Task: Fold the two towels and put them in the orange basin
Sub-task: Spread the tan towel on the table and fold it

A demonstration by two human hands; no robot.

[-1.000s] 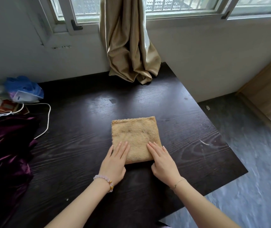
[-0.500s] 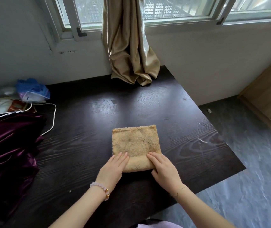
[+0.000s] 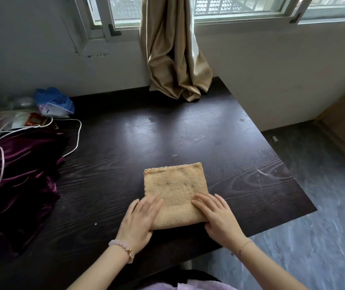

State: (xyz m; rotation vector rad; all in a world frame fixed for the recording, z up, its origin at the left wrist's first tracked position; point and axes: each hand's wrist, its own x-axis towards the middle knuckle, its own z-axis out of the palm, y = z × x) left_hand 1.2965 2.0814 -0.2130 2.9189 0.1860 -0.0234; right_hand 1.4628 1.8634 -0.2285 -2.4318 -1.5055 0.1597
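Note:
A tan towel lies folded into a rough square on the dark wooden table, near its front edge. My left hand rests on the towel's near left corner with straight fingers lying flat on the cloth. My right hand lies on the near right corner, fingers on top and thumb at the near edge. No second towel and no orange basin are in view.
A purple velvet cloth with a white cable over it covers the table's left side. A blue plastic bag and papers sit at the back left. A beige curtain hangs onto the table's back edge. Grey floor lies to the right.
Both hands have slid back toward the towel's near edge, now covering its near corners. The camera has tilted so the towel sits lower in view.

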